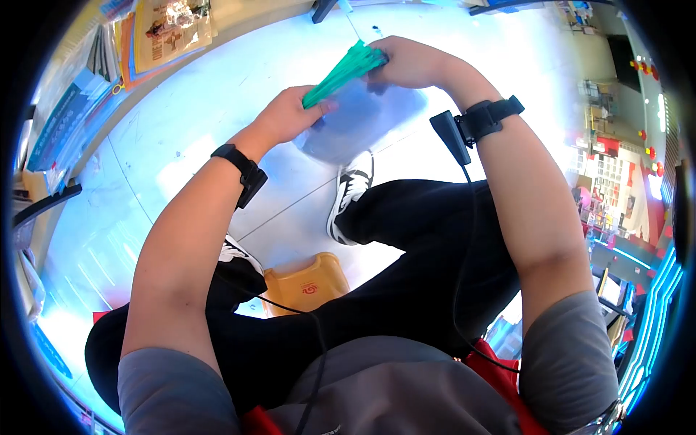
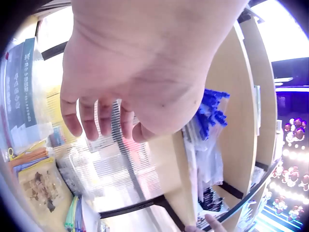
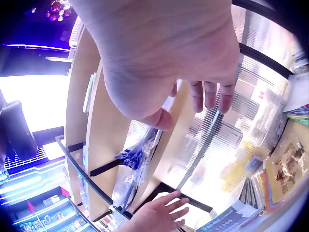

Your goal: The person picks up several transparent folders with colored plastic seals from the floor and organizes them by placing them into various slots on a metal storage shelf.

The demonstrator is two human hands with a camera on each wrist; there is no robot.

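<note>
Held up in front of the knees, above a pale floor (image 1: 217, 94): green bundle (image 1: 341, 71) against a clear bag (image 1: 366, 119), left hand (image 1: 293, 112) pinching its lower end, right hand (image 1: 409, 61) curled round the top. Likely to scatter across the floor if either grip loosens.

A glossy, pale tiled floor (image 1: 181, 109) with thin dark joints carries a low yellow-orange plastic stool (image 1: 308, 286) and two black-and-white sneakers, one (image 1: 350, 190) planted ahead of the stool and the other (image 1: 239, 261) just beside its left edge. Along the floor's far left edge runs a light wooden shelf (image 1: 239, 22) bearing orange-backed packets (image 1: 170, 29) and blue-covered packs (image 1: 65, 116). The wrist views show more wooden shelf boards (image 2: 241, 121) on black brackets, with clear bags of blue pens (image 2: 212, 108) lying on them.
</note>
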